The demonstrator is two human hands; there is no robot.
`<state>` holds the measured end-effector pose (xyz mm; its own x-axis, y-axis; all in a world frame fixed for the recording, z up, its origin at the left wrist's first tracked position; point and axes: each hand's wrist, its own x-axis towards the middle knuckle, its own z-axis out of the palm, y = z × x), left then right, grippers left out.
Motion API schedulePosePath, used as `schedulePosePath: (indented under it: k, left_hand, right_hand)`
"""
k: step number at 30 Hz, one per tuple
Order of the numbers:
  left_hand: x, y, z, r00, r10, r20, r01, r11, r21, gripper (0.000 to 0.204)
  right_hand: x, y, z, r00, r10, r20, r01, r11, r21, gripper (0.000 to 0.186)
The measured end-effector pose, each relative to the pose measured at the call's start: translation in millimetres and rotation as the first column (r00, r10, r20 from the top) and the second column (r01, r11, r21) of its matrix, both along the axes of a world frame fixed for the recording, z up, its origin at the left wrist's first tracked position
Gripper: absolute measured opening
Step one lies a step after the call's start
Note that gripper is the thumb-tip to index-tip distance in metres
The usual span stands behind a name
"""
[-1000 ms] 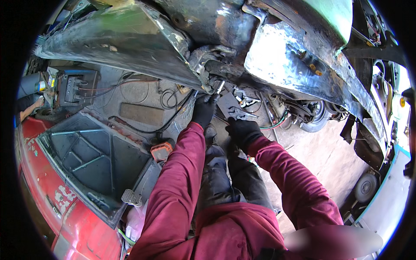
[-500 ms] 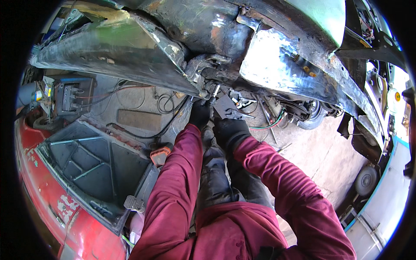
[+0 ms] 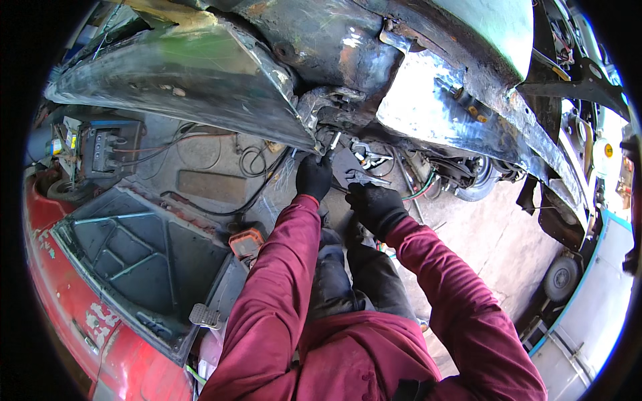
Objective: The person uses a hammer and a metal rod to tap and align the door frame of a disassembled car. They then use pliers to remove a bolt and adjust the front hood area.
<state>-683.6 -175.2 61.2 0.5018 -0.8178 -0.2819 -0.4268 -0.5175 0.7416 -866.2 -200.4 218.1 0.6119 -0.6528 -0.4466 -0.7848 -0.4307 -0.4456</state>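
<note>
My left hand (image 3: pixel 313 178), in a black glove, is closed just below the lower corner of the dark body panel (image 3: pixel 194 80). Whatever it grips is mostly hidden. A short pale metal cylinder (image 3: pixel 334 140) shows just beyond its fingers, and I cannot tell whether the hand holds it. My right hand (image 3: pixel 376 206), also gloved in black, has its fingers curled. It is beside a flat dark plate (image 3: pixel 347 166) and grey metal pliers (image 3: pixel 366 178); what its fingers hold, if anything, is hidden. Above both hands hangs the scraped, rusty vehicle underside (image 3: pixel 321 53), with a bright bare-metal patch (image 3: pixel 411 87).
Black cables (image 3: pixel 257 160) coil on the concrete floor by a flat board (image 3: pixel 212 186). A boxy machine (image 3: pixel 107 148) stands left, above a grey ribbed panel (image 3: pixel 140 250) and a red car body (image 3: pixel 100 314). An orange-black box (image 3: pixel 247 242) lies near my left forearm.
My right hand has shifted right, away from the plate's lower edge, opening more room between the hands. My left hand stays by the panel corner. The view has shifted slightly.
</note>
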Motion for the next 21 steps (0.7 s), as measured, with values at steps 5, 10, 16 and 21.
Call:
schedulePosePath:
  k: [5,10,16,21]
  left_hand:
    - [2,1,-30,0.976,-0.209,-0.058,0.204,0.976,-0.077,0.030]
    - [-7,-3,-8,0.964,-0.012,-0.264,-0.015,0.995,-0.101,0.029]
    - [-8,-7,35,0.915,0.105,-0.391,-0.136,0.989,-0.053,0.031]
    - [-11,-13,23,0.939,0.128,-0.319,-0.130,0.991,0.018,0.032]
  right_hand:
    - [21,0,-1,0.990,0.136,-0.035,-0.140,0.977,-0.159,0.025]
    - [-4,-4,-2,0.985,0.146,-0.092,-0.140,0.988,0.068,0.025]
    - [14,-3,-9,0.952,0.253,-0.174,-0.263,0.964,-0.037,0.028]
    - [18,-11,-1,0.974,0.169,-0.152,-0.173,0.985,-0.011,0.033]
